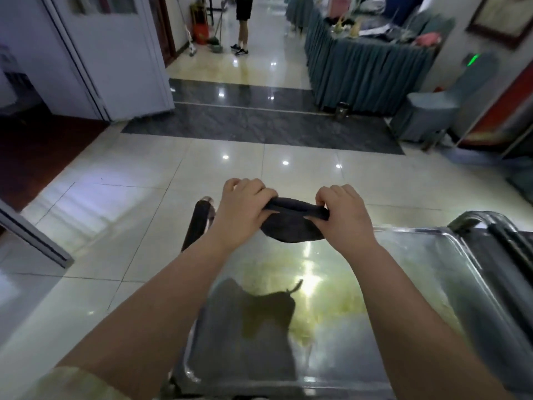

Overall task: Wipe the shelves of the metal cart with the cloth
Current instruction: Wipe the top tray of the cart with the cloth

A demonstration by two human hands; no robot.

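While held above the far end of the shiny metal cart's top shelf [403,284], dark grey, bunched cloth [291,223] stretched between both hands. Left hand [240,210] gripping the left end, fingers [245,187] curled tight around it. Right hand [344,215] pinching the right end, fingers [331,194] closed on the fabric. Cloth hanging a little, apparently not touching the shelf. Nothing lying on the reflective shelf, only reflections.

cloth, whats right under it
Under the dark cloth, held up by the left hand and right hand, is the cart's shiny top shelf. The lower shelves are covered by it.
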